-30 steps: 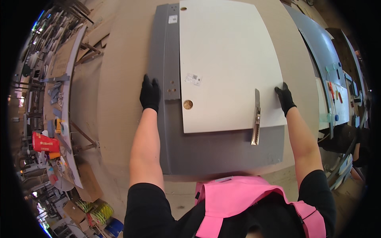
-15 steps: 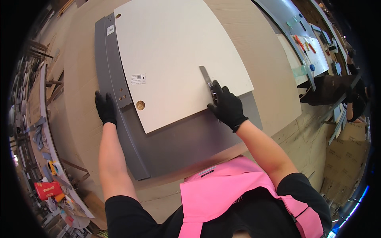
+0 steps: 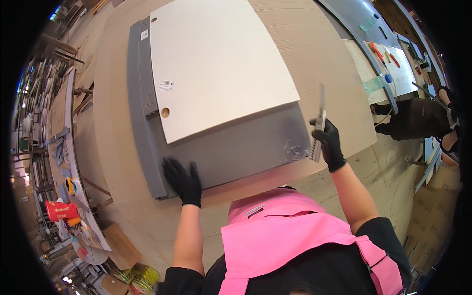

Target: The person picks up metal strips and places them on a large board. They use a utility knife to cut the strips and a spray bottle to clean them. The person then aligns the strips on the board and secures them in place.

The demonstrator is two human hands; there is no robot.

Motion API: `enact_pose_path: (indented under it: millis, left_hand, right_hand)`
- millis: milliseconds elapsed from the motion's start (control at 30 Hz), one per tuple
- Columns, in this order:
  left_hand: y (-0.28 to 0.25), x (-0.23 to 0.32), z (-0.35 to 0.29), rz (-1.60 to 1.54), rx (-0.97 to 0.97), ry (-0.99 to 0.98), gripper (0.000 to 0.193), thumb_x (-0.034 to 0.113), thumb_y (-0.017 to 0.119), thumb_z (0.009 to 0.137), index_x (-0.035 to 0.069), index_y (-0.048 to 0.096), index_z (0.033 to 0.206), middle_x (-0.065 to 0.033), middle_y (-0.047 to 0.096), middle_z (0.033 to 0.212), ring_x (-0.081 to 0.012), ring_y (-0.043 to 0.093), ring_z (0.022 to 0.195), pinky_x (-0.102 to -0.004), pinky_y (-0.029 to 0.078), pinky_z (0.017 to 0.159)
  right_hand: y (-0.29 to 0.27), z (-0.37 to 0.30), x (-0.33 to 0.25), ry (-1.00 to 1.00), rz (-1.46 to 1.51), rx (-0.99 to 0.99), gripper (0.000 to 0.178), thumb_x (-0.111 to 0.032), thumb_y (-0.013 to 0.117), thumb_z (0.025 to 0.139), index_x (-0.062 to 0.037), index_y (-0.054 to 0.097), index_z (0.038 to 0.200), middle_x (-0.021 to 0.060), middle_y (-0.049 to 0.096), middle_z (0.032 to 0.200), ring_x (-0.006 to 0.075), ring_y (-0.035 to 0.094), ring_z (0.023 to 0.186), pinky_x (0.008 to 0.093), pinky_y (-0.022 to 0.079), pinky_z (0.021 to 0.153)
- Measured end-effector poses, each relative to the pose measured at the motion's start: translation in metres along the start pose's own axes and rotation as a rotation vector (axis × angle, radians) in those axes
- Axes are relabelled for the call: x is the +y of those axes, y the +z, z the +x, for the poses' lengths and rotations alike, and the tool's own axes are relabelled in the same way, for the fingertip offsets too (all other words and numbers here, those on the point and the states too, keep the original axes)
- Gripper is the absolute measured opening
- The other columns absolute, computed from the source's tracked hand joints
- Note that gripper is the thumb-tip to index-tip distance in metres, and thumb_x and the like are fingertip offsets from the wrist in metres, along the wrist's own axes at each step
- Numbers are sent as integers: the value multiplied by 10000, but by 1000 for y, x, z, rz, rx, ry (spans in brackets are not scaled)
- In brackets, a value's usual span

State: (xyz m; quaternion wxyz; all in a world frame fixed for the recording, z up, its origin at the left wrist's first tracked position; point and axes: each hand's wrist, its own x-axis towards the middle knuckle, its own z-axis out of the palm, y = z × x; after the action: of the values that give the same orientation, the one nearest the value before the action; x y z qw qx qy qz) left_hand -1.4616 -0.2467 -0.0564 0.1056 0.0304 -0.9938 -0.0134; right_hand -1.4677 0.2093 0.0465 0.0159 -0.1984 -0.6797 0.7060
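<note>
In my gloved right hand (image 3: 328,145) I hold a long flat tool with a thin metal blade (image 3: 320,115), upright past the right edge of the grey panel; its exact kind is not plain. My gloved left hand (image 3: 183,181) lies flat, fingers spread, on the near left part of the grey panel (image 3: 231,147). On that panel rests a white panel (image 3: 221,64) with two round holes along its left side and a printed label (image 3: 166,85). A narrow grey strip (image 3: 142,93) runs along the left edge. Pale marks show near the grey panel's right corner.
The panels lie on a cardboard-covered table (image 3: 314,54). To the right, another bench holds a clear bottle (image 3: 376,83) and orange-handled tools (image 3: 376,51); a person (image 3: 450,113) works beside it. A red bag (image 3: 61,210) sits on the left bench.
My left hand has moved from the left edge onto the panel's near part. My right hand has carried the tool off the white panel to the right. The panels appear shifted in view.
</note>
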Motion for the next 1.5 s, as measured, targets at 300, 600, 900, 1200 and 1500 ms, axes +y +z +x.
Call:
enact_pose_path:
  millis: [300,600,900,1200,1500]
  left_hand:
    - [-15,378,-88,-866,-588,530,726,377,603,900,38,339,1485,-221,328,1526,-375,284,1424,-439,191,1193]
    - [9,341,-29,-722,-62,703,707,277,644,878,14,354,1466,-200,344,1518,-369,326,1393,-461,220,1179]
    - [23,259,147,-453,50,-51,768,500,517,932,-9,334,1477,-241,326,1522,-347,288,1432,-429,210,1185]
    - [1,337,117,-790,-389,918,583,309,638,901,66,472,1404,-183,422,1466,-406,321,1381,-476,284,1140]
    - [80,315,302,-589,120,531,789,485,605,887,8,357,1464,-220,339,1520,-354,279,1427,-466,181,1183]
  right_hand:
    - [-192,-145,25,75,-27,381,338,-82,624,765,20,613,1086,7,541,865,92,504,731,225,419,680]
    - [-339,-248,57,27,129,647,157,-212,600,908,-58,584,937,-11,512,810,105,512,772,270,419,704]
    - [-286,-254,71,222,263,643,275,-346,584,961,-102,528,847,22,500,674,148,529,516,290,445,470]
    - [-209,-155,16,161,231,498,238,-312,598,953,-111,535,842,17,507,658,153,547,520,295,471,482]
    - [-135,-130,12,367,191,585,254,-300,577,956,-79,533,838,40,521,665,176,558,517,323,490,492]
